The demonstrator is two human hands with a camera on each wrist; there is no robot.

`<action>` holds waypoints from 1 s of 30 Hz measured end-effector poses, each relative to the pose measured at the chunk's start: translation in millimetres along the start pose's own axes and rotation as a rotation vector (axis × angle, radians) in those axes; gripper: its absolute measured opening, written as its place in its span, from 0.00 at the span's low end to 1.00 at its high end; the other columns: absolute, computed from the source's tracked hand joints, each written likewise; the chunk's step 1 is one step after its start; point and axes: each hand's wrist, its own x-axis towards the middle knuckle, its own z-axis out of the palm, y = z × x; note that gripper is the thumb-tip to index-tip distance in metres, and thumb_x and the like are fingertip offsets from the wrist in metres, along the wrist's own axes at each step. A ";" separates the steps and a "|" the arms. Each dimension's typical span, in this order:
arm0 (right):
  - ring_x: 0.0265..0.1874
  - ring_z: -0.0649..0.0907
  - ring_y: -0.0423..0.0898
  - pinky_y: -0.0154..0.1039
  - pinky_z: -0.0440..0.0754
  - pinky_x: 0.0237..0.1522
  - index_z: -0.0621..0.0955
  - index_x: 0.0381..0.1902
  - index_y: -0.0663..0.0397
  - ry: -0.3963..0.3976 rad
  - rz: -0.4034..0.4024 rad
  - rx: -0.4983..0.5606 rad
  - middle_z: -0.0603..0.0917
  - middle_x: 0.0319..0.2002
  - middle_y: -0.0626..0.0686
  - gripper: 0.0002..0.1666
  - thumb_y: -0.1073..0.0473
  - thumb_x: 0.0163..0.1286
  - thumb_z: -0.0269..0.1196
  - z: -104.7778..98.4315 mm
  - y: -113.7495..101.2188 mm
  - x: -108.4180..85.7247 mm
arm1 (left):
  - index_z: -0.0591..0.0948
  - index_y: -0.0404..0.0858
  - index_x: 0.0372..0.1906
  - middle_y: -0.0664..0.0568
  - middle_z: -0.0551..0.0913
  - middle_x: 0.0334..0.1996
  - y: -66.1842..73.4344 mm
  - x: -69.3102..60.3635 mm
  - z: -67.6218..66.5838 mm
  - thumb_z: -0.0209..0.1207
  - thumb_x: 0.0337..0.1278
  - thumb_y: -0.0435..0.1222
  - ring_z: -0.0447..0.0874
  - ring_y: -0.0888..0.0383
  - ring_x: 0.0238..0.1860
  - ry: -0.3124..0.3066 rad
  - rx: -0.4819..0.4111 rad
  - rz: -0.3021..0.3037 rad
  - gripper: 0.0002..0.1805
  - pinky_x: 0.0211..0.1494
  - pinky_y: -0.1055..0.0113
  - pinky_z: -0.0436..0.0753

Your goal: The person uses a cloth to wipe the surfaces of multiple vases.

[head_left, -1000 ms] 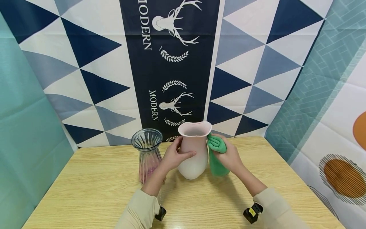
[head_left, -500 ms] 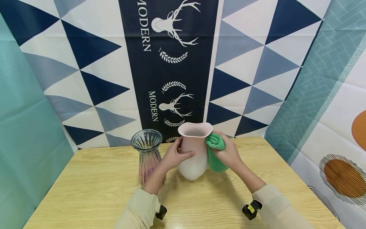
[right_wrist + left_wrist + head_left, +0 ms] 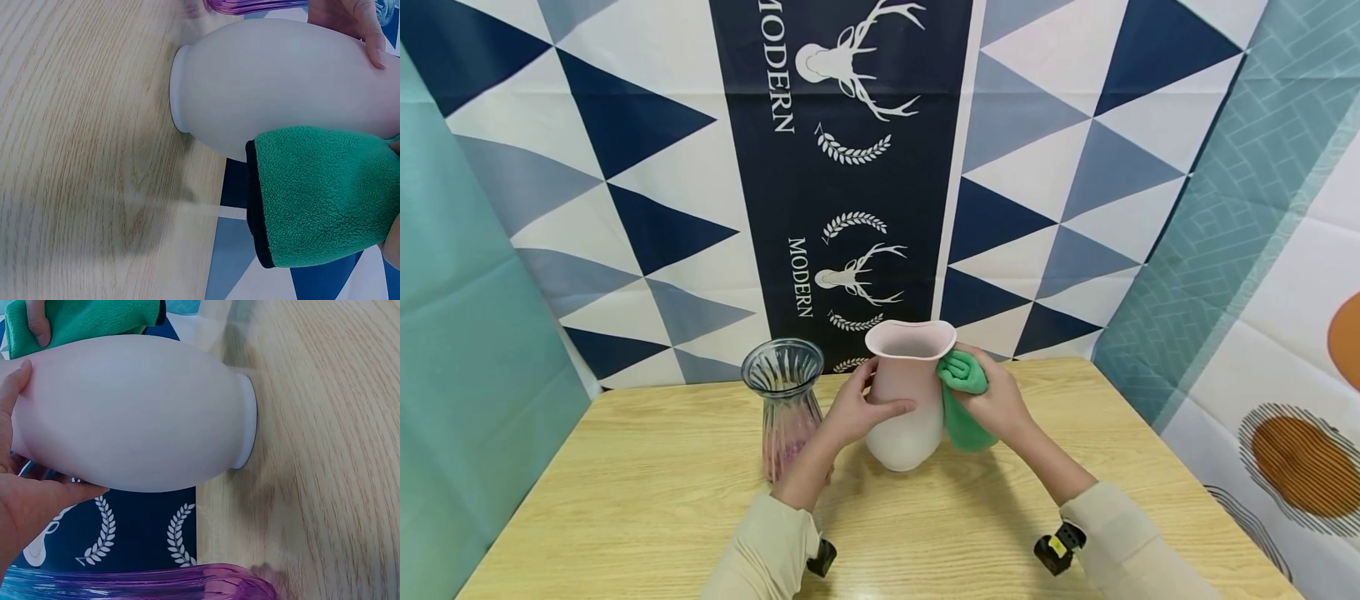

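A pale pink and white vase point(image 3: 910, 417) with a wavy rim stands upright on the wooden table. My left hand point(image 3: 856, 408) grips it around the neck from the left, thumb across the front. My right hand point(image 3: 1000, 402) holds a folded green cloth point(image 3: 964, 375) against the vase's right side, just under the rim. The cloth's lower part, with a dark edge, hangs beside the vase body in the right wrist view point(image 3: 325, 194). Behind my left forearm stands a ribbed glass vase point(image 3: 782, 408), bluish at the top and pink-purple below.
The wooden table point(image 3: 647, 517) reaches back to a patterned cloth wall point(image 3: 647, 225) of blue and white triangles. A teal curtain point(image 3: 475, 350) hangs at the left, and a patterned sheet point(image 3: 1285, 392) at the right.
Over the last second my right hand and the green cloth have shifted slightly left, toward the vase. My left hand keeps its grip, and the vase has hardly moved.
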 end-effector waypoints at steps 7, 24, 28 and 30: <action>0.48 0.81 0.58 0.56 0.78 0.49 0.76 0.56 0.53 -0.028 -0.006 -0.027 0.82 0.50 0.60 0.29 0.67 0.54 0.67 0.9 6.0 -3.1 | 0.63 0.47 0.68 0.51 0.68 0.64 0.5 -0.9 -0.3 0.72 0.41 0.46 0.70 0.49 0.62 -0.016 -0.003 0.001 0.46 0.62 0.52 0.74; 0.53 0.79 0.58 0.57 0.77 0.53 0.75 0.58 0.52 -0.095 0.007 -0.047 0.80 0.54 0.58 0.29 0.67 0.56 0.65 5.0 24.6 -17.6 | 0.60 0.42 0.69 0.47 0.68 0.64 0.6 0.2 0.1 0.69 0.46 0.39 0.69 0.47 0.63 -0.041 -0.014 0.009 0.44 0.63 0.49 0.73; 0.53 0.80 0.58 0.57 0.77 0.53 0.75 0.57 0.51 -0.098 0.011 -0.053 0.81 0.54 0.57 0.28 0.66 0.56 0.65 7.8 32.1 -23.9 | 0.61 0.44 0.69 0.49 0.69 0.64 1.5 -0.4 -0.1 0.70 0.45 0.42 0.69 0.49 0.63 -0.037 -0.008 -0.002 0.44 0.63 0.50 0.72; 0.52 0.80 0.59 0.57 0.77 0.53 0.76 0.56 0.52 -0.097 0.012 -0.052 0.81 0.53 0.58 0.28 0.67 0.56 0.65 9.6 36.5 -27.7 | 0.61 0.45 0.68 0.49 0.69 0.64 1.7 -0.6 0.3 0.70 0.44 0.42 0.69 0.49 0.63 -0.036 -0.010 -0.012 0.44 0.64 0.50 0.72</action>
